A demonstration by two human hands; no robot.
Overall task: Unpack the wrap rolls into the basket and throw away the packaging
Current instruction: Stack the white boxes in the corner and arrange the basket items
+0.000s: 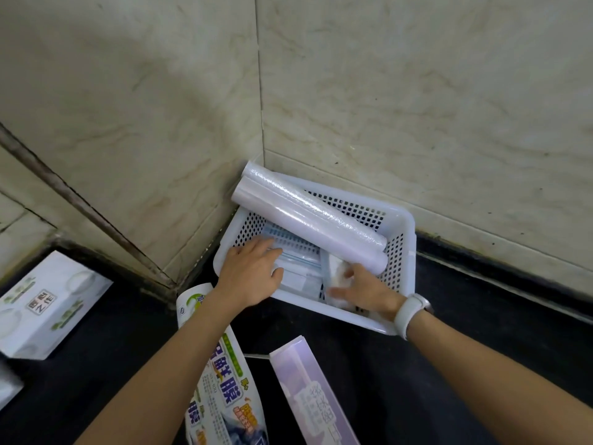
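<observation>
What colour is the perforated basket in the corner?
White: the basket is white plastic with small square holes, seen clearly in the head view.

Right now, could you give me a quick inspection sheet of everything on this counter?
Surface: dark countertop, set in a tiled corner.
Job's things: two wrap rolls lie slanted across the white perforated basket; flat packets beneath.
Clutter: printed wrap packaging, lilac box, white printed box.
Grip: left hand flat on the packets; right hand, wearing a white watch, on a crumpled wrapper.
Cables: nothing seen.
Surroundings: marbled wall tiles, grimy grout.
</observation>
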